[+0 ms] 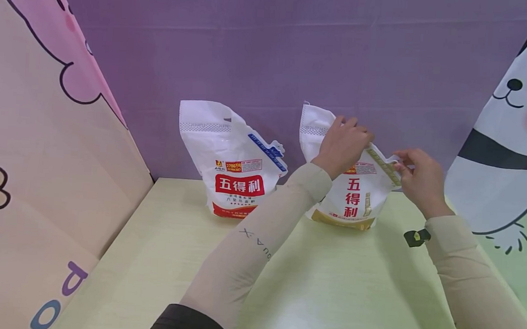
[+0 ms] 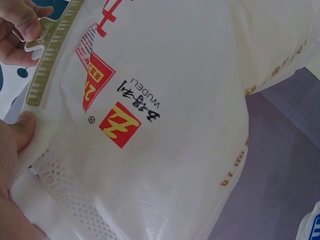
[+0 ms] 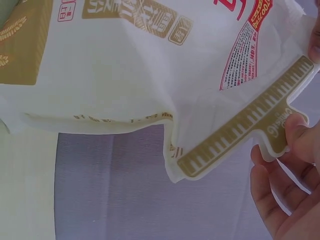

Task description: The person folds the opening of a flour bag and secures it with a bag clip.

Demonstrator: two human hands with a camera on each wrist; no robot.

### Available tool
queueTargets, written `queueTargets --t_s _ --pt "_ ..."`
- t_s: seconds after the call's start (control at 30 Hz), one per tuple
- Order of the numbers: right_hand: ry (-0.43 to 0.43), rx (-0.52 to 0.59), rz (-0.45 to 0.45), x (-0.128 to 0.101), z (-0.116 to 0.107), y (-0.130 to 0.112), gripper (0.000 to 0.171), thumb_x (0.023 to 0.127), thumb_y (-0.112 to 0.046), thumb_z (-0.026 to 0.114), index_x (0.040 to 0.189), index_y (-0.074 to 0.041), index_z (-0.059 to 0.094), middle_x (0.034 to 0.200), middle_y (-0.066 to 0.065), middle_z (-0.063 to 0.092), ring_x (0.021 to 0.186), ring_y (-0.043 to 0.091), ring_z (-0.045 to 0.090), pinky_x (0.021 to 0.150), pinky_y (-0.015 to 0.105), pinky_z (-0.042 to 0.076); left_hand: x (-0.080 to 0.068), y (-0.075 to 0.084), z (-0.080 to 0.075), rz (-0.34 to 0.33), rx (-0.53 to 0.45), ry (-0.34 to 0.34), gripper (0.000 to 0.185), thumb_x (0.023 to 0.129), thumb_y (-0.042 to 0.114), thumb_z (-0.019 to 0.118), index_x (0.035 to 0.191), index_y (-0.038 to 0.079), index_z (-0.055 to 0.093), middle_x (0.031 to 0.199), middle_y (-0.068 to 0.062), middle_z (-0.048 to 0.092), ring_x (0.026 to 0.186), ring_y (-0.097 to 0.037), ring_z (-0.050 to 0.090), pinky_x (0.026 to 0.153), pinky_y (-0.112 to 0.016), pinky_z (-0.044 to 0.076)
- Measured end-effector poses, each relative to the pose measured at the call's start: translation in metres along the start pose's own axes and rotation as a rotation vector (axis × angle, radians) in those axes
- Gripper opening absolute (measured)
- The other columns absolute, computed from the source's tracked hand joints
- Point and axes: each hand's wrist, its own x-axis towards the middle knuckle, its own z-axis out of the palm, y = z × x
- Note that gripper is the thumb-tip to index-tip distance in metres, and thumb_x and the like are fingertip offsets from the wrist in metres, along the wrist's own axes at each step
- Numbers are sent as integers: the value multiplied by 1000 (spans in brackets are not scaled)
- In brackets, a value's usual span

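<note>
Gold-trimmed bag (image 1: 356, 194): a white pouch with red characters and a gold band, standing upright at the far side of the table (image 1: 328, 287), right of centre; it is sealed, so you cannot see what it holds.
Tear strip (image 3: 240, 145): the gold ruled strip runs along the bag's upper right edge, ending in a small tab.
Your left hand (image 1: 342, 144): curled over the bag's top left corner, thumb (image 2: 20, 127) pressed on the front, gripping it.
Your right hand (image 1: 419, 177): pinches the strip's tab at the bag's right corner between thumb and fingers.
Red-labelled bag (image 1: 234, 168): a second white pouch, upright, to the left, well apart from both hands.
Backdrop: purple wall (image 1: 269, 50) at the far edge.
</note>
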Motion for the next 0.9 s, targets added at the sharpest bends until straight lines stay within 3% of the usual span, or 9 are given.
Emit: queueTargets --t_s 0.13,0.23,0.37,0.53,0.8,0.9 --pt "1 10 5 -1 1 0 26 97 4 63 122 6 65 114 27 64 102 44 63 83 57 56 -1 1 0 1 8 5 37 107 30 54 141 42 59 141 20 63 131 -8 53 119 -36 33" --pt "11 21 1 -2 1 1 27 97 2 64 124 5 66 114 26 64 103 42 63 81 29 54 -1 1 0 1 17 4 37 106 31 55 141 42 59 141 19 63 131 -8 53 119 -36 33" --pt "32 52 -9 -4 2 1 28 98 0 65 125 4 66 113 26 65 102 40 64 74 5 33 -2 1 0 -2 17 -4 38 106 33 56 143 42 57 143 19 61 135 -9 52 121 -37 31" --pt "74 103 -22 -7 9 6 29 98 -1 63 127 4 65 113 26 65 100 39 64 74 3 34 -4 2 3 5 16 19 38 106 33 56 143 40 57 143 18 61 135 -9 51 122 -38 30" --pt "120 172 49 -17 17 5 34 101 -7 60 134 1 63 119 26 63 105 37 61 76 2 37 -13 4 8 39 25 133 37 103 29 58 139 39 60 136 16 65 131 -12 53 120 -42 29" --pt "157 185 76 -21 19 3 35 101 -10 62 135 -2 63 122 25 63 103 22 61 77 1 37 -17 7 9 49 21 192 35 104 26 56 136 40 62 134 16 66 130 -13 54 121 -43 28"
